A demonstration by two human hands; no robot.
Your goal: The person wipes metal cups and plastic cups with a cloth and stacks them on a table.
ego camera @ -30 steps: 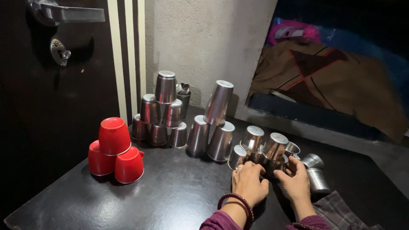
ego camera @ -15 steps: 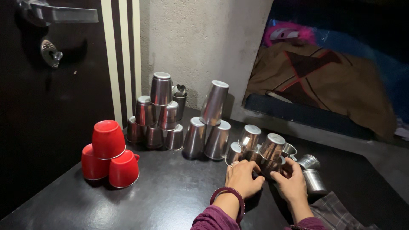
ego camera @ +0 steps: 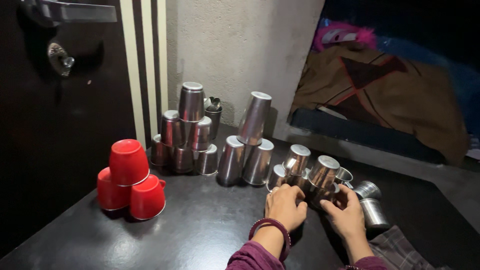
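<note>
1. A small pile of upturned shiny steel cups (ego camera: 310, 175) stands right of the frame's centre on the dark glossy bench (ego camera: 200, 225), two cups riding on the lower row.
2. The left hand (ego camera: 285, 205), with a dark red bangle at its wrist, curls its fingers against the lower cups on the pile's left side; its grip is half closed around them, but how firmly it holds cannot be told.
3. The right hand (ego camera: 347, 217) touches the lower cups on the pile's right side, fingers bent and loosely closed on a cup's wall.
4. Just right of the pile, two more steel cups (ego camera: 371, 205) lie on their sides.
5. Left of the pile stand three tall steel tumblers (ego camera: 248, 145), one tilted on top.
6. Further left rises a pyramid of small steel cups (ego camera: 187, 135).
7. At the lower left of the frame sit three stacked red plastic mugs (ego camera: 129, 180).
</note>
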